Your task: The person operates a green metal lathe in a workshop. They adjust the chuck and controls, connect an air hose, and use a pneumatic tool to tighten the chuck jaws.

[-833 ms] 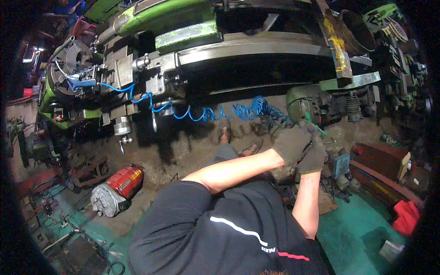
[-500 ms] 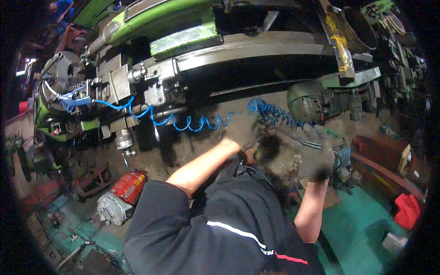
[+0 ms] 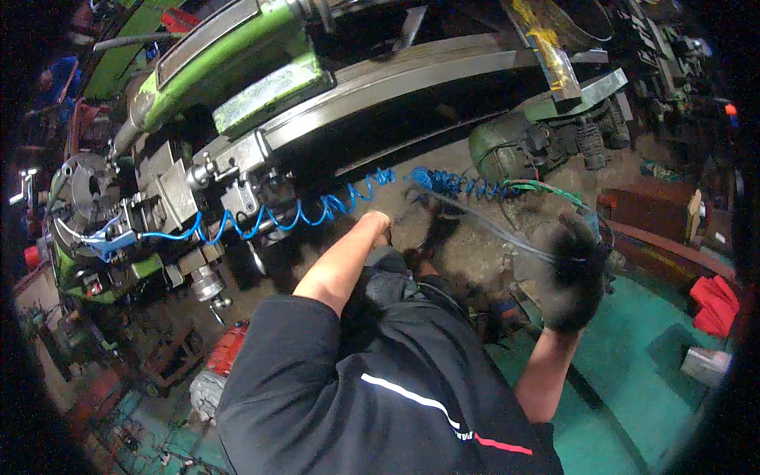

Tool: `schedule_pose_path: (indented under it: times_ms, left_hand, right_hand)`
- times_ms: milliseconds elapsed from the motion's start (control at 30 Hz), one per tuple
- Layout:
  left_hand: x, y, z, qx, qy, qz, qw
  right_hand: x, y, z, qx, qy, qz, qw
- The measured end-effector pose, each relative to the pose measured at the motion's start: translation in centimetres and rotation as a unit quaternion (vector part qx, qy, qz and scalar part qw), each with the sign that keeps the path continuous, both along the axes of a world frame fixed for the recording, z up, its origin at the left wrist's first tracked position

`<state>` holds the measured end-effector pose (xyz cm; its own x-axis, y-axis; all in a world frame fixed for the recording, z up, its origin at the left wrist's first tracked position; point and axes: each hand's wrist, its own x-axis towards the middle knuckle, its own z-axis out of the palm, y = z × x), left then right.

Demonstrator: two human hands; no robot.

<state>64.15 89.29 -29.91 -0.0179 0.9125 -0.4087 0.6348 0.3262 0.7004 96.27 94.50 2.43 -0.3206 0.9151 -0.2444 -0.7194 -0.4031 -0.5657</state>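
My left hand (image 3: 404,202), in a grey glove, reaches to the middle of the floor beside a blue coiled air hose (image 3: 297,214). Its fingers are blurred against the grey-brown floor, so their grip does not show. At the right, my right hand (image 3: 560,277), in a dark grey glove and also blurred, is closed round a thin grey hose (image 3: 491,226). That hose runs slantwise between my two hands. At the far left, the blue coil ends at a blue air gun (image 3: 111,241) resting on the lathe; a denser bunch of coil (image 3: 443,182) lies past my left hand.
A green metal lathe (image 3: 269,99) with a long steel bed spans the far side. A round dark green motor (image 3: 499,150) sits below it. To the right are a rusty red beam (image 3: 673,253), a red cloth (image 3: 715,305) and green floor (image 3: 633,348). A red bag (image 3: 229,348) lies left.
My right hand has shifted slightly right and nearer, drawing the grey hose straighter. My left hand has moved left in the picture. The view has turned, tilting the lathe.
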Motion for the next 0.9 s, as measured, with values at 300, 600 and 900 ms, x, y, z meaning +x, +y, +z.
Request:
schedule_pose_path:
  times_ms: [300,600,900]
  left_hand:
    - [-7.0,1.5,3.8,0.302,0.057,0.078,0.948]
    - [-6.3,1.8,9.4,0.332,0.152,-0.009,0.931]
    - [-0.1,0.4,5.9,0.252,0.076,-0.138,0.955]
  right_hand:
    - [7.6,2.3,-4.8,-0.062,0.151,0.009,0.987]
    - [13.2,0.1,-7.4,-0.154,0.167,-0.093,0.969]
    - [18.8,-1.4,-8.4,-0.065,0.173,-0.185,0.965]
